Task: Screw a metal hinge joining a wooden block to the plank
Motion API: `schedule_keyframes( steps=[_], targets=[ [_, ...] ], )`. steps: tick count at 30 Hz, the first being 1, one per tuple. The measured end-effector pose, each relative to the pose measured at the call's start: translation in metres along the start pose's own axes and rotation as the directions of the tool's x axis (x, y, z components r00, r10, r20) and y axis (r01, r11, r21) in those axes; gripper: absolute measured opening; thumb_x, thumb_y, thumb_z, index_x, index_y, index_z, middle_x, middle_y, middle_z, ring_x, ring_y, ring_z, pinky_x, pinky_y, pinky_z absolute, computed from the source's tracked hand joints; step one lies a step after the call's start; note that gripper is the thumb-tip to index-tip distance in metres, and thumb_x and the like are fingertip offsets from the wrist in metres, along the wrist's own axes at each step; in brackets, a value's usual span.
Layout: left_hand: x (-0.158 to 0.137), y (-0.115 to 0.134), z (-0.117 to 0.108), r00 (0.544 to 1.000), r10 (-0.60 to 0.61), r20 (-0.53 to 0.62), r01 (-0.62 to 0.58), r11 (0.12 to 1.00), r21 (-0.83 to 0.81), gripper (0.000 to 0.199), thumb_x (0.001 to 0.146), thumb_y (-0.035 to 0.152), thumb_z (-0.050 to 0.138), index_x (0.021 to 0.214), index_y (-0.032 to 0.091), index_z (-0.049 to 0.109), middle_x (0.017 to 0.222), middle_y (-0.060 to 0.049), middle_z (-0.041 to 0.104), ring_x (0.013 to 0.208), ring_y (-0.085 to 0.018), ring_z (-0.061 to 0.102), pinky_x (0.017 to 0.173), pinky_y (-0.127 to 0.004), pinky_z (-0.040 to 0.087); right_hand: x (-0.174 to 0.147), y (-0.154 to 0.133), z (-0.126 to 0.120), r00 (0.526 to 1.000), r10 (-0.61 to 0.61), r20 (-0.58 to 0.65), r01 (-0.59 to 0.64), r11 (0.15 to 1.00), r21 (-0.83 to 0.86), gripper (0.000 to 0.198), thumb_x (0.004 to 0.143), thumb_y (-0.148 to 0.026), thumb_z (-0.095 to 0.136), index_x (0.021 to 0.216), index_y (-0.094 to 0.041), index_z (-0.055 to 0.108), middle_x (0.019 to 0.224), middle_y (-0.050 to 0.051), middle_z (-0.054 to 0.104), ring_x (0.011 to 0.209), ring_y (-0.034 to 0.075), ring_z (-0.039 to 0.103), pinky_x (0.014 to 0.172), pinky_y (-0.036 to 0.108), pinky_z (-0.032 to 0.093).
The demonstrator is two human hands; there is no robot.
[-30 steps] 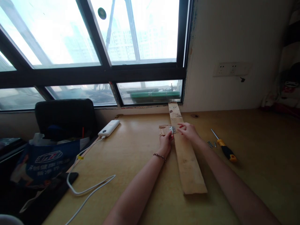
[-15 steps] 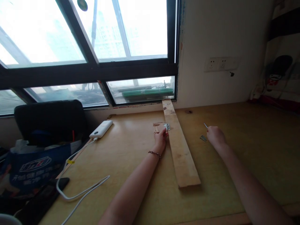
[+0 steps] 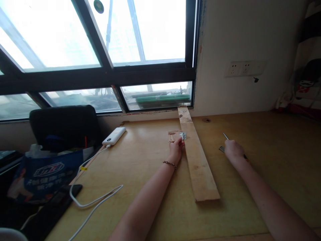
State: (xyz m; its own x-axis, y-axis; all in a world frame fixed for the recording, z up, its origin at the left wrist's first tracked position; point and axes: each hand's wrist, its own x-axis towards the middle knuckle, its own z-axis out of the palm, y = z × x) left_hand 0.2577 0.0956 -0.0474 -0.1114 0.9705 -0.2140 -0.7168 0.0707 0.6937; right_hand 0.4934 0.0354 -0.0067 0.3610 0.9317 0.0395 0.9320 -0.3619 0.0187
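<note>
A long wooden plank (image 3: 199, 160) lies lengthwise on the wooden table, its far end by the window. Across its left edge sits a silver metal hinge (image 3: 183, 135), with a small wood piece (image 3: 173, 136) beside it on the left. My left hand (image 3: 176, 149) is closed, fingertips pinching at the hinge's near edge, next to the small piece. To the right of the plank, my right hand (image 3: 234, 150) grips a screwdriver (image 3: 226, 136), its thin shaft pointing up and left. Several screws (image 3: 221, 149) lie on the table just left of that hand, partly covered by it.
A white power bank (image 3: 114, 136) with a white cable (image 3: 95, 202) rests on the table's left side. Beyond that edge are a black chair (image 3: 64, 129) and a blue bag (image 3: 50, 174). The window and a wall with sockets (image 3: 245, 68) stand behind.
The whole view has shifted a little to the left. My right hand has come slightly closer to the screws, and the screwdriver's handle end now shows behind it. My left hand stays at the hinge.
</note>
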Motion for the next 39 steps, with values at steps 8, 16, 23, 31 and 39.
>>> schedule_keyframes(
  steps=[8, 16, 23, 31, 39],
  targets=[
    [-0.001, 0.001, -0.001, 1.0, 0.001, 0.008, -0.001, 1.0, 0.006, 0.016, 0.055, 0.014, 0.069, 0.065, 0.011, 0.057, 0.055, 0.0, 0.058, 0.045, -0.005, 0.052, 0.048, -0.016, 0.043, 0.002, 0.002, 0.003, 1.0, -0.012, -0.024, 0.011, 1.0, -0.012, 0.029, 0.08, -0.006, 0.038, 0.089, -0.008, 0.066, 0.085, 0.02, 0.064, 0.081, 0.028, 0.064, 0.061, 0.031, 0.046],
    [0.001, 0.0, -0.001, 1.0, -0.012, 0.002, 0.012, 1.0, 0.002, 0.015, 0.055, 0.012, 0.068, 0.066, 0.01, 0.059, 0.058, 0.0, 0.06, 0.045, -0.005, 0.052, 0.046, -0.015, 0.043, 0.001, 0.001, -0.001, 1.0, 0.009, -0.008, -0.009, 1.0, 0.016, 0.028, 0.08, -0.009, 0.042, 0.093, -0.009, 0.066, 0.087, 0.02, 0.064, 0.081, 0.026, 0.063, 0.062, 0.029, 0.046],
    [0.003, -0.001, -0.002, 1.0, -0.01, 0.005, 0.01, 1.0, -0.001, 0.014, 0.054, 0.013, 0.069, 0.063, 0.011, 0.057, 0.054, 0.001, 0.058, 0.044, -0.005, 0.052, 0.046, -0.016, 0.044, 0.006, 0.013, -0.004, 0.996, 0.077, -0.052, -0.065, 0.978, 0.199, 0.023, 0.075, -0.015, 0.055, 0.094, -0.011, 0.067, 0.072, 0.015, 0.065, 0.071, 0.021, 0.064, 0.061, 0.024, 0.044],
    [0.002, 0.0, -0.001, 1.0, -0.009, -0.003, 0.009, 1.0, 0.0, 0.014, 0.056, 0.012, 0.068, 0.065, 0.01, 0.057, 0.055, 0.0, 0.058, 0.045, -0.006, 0.052, 0.047, -0.017, 0.043, 0.005, 0.012, 0.0, 0.999, 0.046, 0.0, -0.045, 0.97, 0.239, 0.019, 0.074, -0.016, 0.055, 0.086, -0.013, 0.069, 0.067, 0.011, 0.065, 0.068, 0.018, 0.063, 0.062, 0.025, 0.044],
    [0.001, 0.0, 0.001, 1.0, -0.017, -0.013, 0.017, 1.0, 0.019, 0.011, 0.059, 0.012, 0.066, 0.064, 0.01, 0.057, 0.054, 0.0, 0.058, 0.044, -0.006, 0.051, 0.046, -0.017, 0.042, 0.014, 0.014, 0.011, 0.999, 0.034, 0.02, -0.039, 0.951, 0.307, 0.019, 0.077, -0.02, 0.054, 0.085, -0.014, 0.07, 0.068, 0.009, 0.064, 0.065, 0.017, 0.062, 0.061, 0.024, 0.043]
  ],
)
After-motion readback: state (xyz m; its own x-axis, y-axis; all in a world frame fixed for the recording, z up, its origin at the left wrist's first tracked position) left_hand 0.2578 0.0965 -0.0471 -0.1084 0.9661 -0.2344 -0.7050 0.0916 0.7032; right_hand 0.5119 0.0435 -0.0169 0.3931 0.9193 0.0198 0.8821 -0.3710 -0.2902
